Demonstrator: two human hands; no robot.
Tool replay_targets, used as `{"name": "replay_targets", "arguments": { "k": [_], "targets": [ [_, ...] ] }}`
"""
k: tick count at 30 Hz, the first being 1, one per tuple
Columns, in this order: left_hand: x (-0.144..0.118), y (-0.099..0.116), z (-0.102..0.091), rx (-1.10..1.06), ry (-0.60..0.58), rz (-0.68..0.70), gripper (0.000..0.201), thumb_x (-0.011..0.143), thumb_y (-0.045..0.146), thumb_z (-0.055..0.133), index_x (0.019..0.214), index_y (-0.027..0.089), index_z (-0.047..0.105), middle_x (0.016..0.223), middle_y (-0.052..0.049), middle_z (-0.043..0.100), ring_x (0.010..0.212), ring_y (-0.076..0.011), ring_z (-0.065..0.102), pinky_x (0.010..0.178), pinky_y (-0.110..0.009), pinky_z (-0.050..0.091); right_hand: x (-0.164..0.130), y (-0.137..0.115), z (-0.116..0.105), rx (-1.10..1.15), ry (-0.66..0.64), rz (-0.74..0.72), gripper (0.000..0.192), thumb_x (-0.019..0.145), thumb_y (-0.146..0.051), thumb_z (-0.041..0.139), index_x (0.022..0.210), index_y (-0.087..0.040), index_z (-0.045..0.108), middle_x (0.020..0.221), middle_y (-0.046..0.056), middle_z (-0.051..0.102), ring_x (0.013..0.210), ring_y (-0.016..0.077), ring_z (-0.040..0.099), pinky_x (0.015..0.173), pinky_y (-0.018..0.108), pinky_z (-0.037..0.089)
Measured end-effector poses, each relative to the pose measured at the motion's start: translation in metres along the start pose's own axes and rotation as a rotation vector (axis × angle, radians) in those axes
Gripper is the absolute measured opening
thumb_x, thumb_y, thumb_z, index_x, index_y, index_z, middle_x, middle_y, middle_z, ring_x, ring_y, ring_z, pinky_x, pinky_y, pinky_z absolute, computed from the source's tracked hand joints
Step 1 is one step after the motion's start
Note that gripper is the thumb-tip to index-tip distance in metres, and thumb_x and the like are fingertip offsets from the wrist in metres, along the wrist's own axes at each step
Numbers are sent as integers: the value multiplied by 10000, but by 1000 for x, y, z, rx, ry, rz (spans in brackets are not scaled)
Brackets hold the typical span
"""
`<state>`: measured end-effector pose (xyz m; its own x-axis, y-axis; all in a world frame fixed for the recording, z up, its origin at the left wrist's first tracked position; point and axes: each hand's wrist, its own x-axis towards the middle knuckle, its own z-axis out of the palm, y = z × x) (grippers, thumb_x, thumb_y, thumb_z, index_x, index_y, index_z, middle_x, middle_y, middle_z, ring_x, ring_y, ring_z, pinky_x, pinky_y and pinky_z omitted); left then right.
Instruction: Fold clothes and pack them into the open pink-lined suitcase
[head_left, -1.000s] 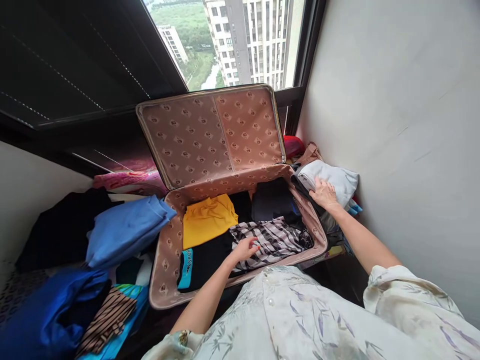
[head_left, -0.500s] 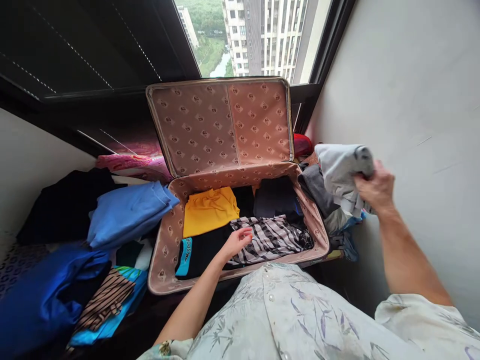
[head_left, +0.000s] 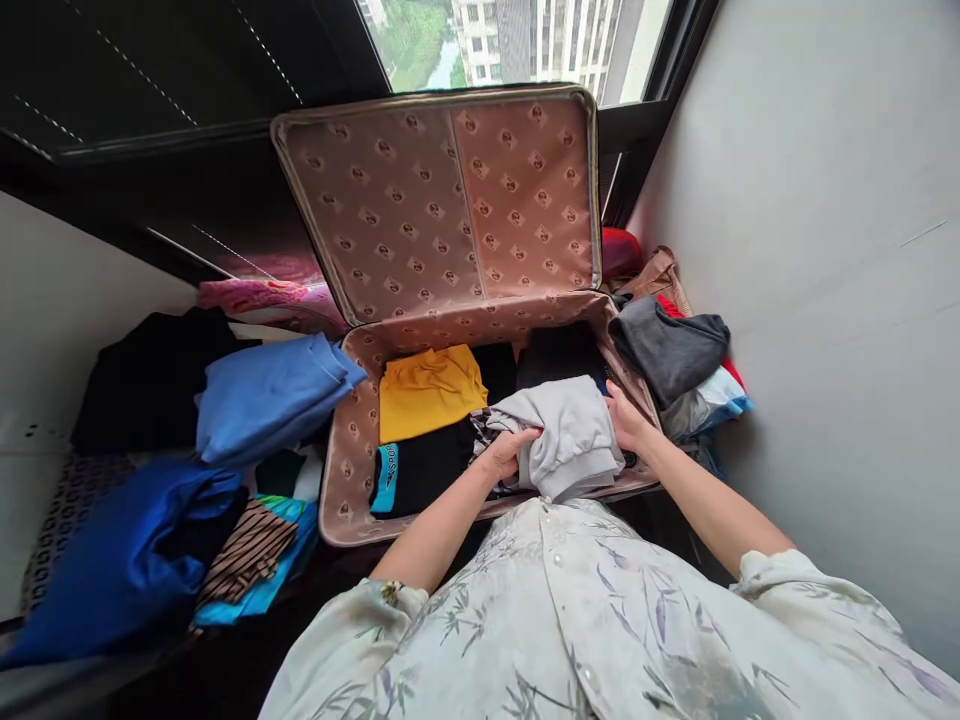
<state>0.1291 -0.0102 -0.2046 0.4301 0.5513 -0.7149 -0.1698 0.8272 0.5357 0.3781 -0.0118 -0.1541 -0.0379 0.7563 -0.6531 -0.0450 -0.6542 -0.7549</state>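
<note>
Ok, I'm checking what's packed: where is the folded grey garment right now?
In the head view the grey garment lies in the suitcase's front right part, held between the left hand and right hand, right of the yellow top.

Daylight enters from the tall glass window [head_left: 517, 45] at top, overexposed and pale. The plain white wall [head_left: 817, 250] on the right is evenly bright; the dark slatted blind [head_left: 150, 70] at left sits underexposed. Shadows soft. Focus sharp throughout, no motion blur. Wide-angle bending stretches the edges.
</note>
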Motion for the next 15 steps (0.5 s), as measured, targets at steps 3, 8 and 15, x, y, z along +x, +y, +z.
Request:
{"name": "replay_targets", "arguments": {
  "k": [3,8,15],
  "targets": [
    [9,-16,-5,-60,27,-86,331,625,135,757,954,132,718,944,-126,790,1057,-315,735,952,-436,577,10,30,-6,-276,63,-37,664,762,-355,659,1375,-124,551,1298,175,697,1171,301,664,993,420,537],
    [37,-15,13,-41,-51,-33,492,593,99,668,1082,123,716,985,-123,784,1003,-312,736,917,-459,583,16,34,-45,-638,226,-259,904,670,-186,650,1540,-180,405,1485,143,569,1336,283,557,1138,394,425],
    [79,-36,22,133,50,-157,622,825,540,658,1314,169,562,1273,-189,691,1094,-332,694,904,-533,552,21,61,-52,-924,291,-7,940,707,-133,575,1604,-107,293,1443,208,605,1277,329,622,1069,407,477]
  ]
}}
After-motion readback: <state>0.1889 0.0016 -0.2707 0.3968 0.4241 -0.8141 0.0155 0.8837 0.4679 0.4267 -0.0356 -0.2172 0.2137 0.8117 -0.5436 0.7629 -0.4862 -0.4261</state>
